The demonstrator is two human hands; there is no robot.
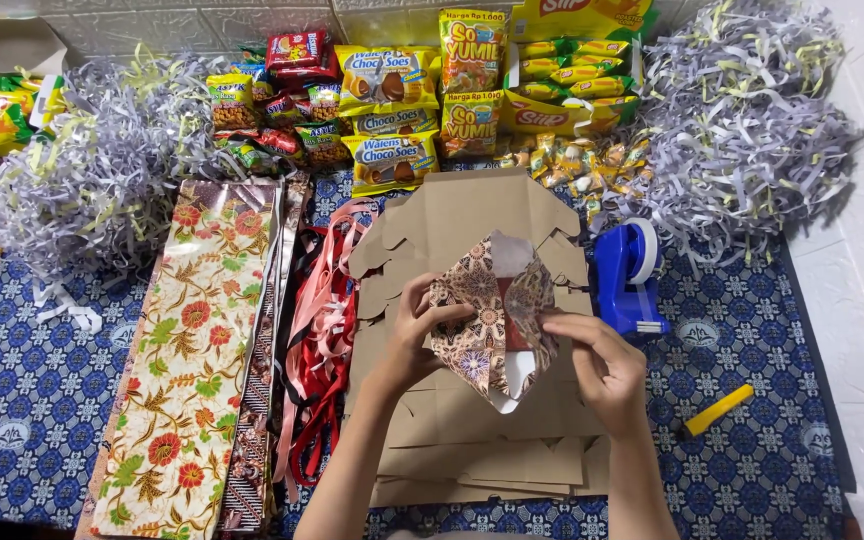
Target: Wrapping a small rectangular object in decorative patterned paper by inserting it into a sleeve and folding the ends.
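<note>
While ribbons (322, 340) lie beside, both hands seemingly fold patterned paper (487, 320).

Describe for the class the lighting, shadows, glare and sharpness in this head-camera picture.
Head view: light is bright and even, with soft shadows under the shredded paper pile at right; glare glints off the snack packets; focus is sharp on the left hand, right hand and the batik-patterned wrapped item that they hold; no motion blur shows; the bottom corners darken slightly.

Brown batik-patterned paper (482, 320), blue tape dispenser (627, 275), red and pink ribbons (322, 340), blue patterned cloth (32, 400)
</note>
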